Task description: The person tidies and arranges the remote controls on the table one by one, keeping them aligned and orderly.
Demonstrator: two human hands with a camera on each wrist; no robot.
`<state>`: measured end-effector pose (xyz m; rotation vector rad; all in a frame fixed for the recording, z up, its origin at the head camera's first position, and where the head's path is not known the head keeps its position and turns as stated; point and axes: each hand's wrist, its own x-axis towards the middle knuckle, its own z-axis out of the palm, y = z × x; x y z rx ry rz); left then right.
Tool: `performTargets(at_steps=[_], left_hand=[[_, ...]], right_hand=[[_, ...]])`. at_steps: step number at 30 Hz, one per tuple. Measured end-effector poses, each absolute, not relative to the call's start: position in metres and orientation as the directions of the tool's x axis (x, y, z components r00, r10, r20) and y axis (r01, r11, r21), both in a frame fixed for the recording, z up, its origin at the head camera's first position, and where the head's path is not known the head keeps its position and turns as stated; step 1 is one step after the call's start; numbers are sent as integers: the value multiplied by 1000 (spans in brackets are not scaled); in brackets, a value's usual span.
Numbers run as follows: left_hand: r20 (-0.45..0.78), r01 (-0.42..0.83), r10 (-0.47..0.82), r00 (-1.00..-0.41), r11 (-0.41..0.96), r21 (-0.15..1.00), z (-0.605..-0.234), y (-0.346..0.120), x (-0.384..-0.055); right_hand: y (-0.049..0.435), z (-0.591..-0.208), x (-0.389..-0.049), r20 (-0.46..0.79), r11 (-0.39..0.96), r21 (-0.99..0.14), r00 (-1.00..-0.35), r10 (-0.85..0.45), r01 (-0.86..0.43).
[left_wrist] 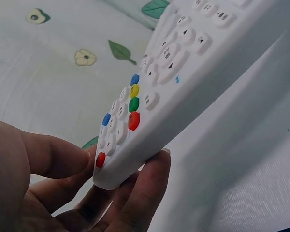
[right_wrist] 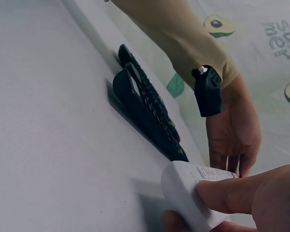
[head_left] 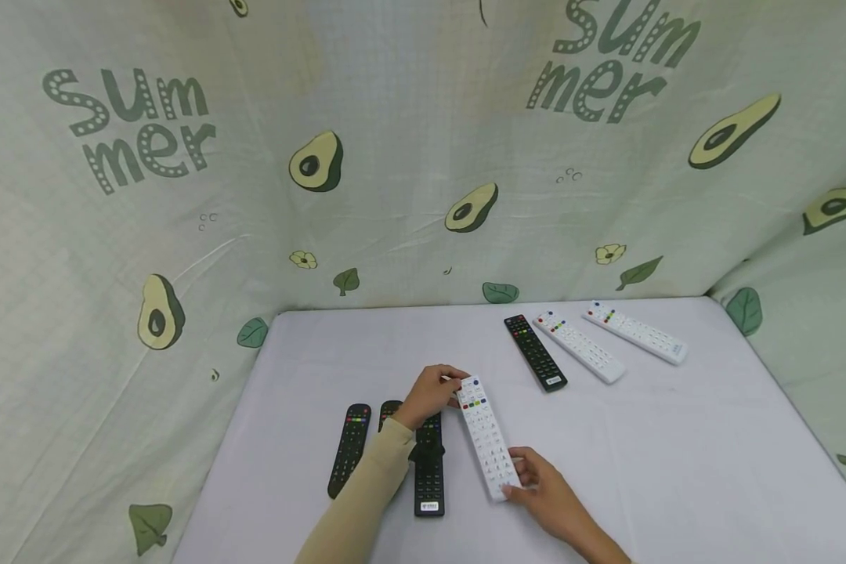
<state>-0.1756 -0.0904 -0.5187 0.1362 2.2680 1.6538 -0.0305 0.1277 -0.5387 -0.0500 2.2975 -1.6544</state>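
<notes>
You have four black remotes (head_left: 536, 354): three left, one far right. You have three white remotes (head_left: 488, 439).

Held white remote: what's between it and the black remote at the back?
The head view shows only bare tabletop between the held white remote and the rear black remote.

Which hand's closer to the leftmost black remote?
Left. The left hand is right of that black remote, holding the far end of the held white remote; the right hand is farther right, at its near end.
</notes>
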Motion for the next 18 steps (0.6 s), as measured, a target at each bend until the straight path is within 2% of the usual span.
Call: performTargets(at_steps=[5, 12, 18], left_hand=[[-226, -112, 263, -938, 387, 915, -516, -89, -172], [-217, -28, 284, -934, 546, 837, -513, -86, -166], [-218, 13, 304, -928, 608, 794, -513, -85, -162]], right_hand=[[128, -541, -26, -211, 328, -937, -941, -264, 118], [127, -540, -22, -203, 379, -923, -926, -318, 72], [125, -540, -20, -189, 402, -915, -908, -374, 25]])
